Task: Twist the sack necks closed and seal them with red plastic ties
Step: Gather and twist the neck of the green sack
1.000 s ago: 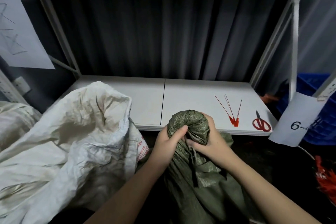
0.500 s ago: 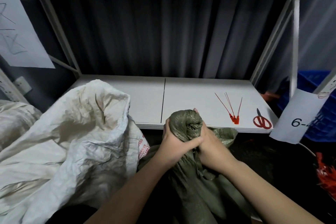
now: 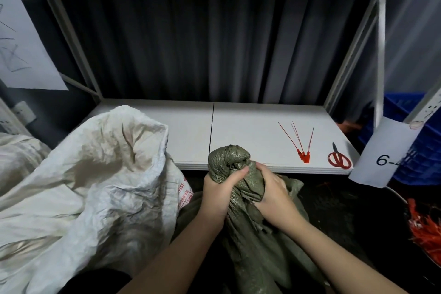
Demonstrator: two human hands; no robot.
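A green woven sack (image 3: 253, 241) stands in front of the white shelf (image 3: 250, 133), its neck (image 3: 229, 157) bunched and twisted into a knob. My left hand (image 3: 218, 194) grips the neck just below the knob, thumb across the front. My right hand (image 3: 274, 194) grips the neck from the right side, fingers curled into the fabric. Several red plastic ties (image 3: 301, 143) lie on the shelf to the right, apart from both hands.
A large crumpled white sack (image 3: 90, 181) fills the left. Red-handled scissors (image 3: 338, 157) lie near the shelf's right front corner. A paper label (image 3: 384, 153) hangs on the right post, with a blue crate (image 3: 427, 145) behind. A dark tub of red ties (image 3: 424, 229) sits lower right.
Both hands have shifted their grip round the green neck, twisting it. The knob at the top has become tighter and smaller, and my right hand has slid lower on the right side.
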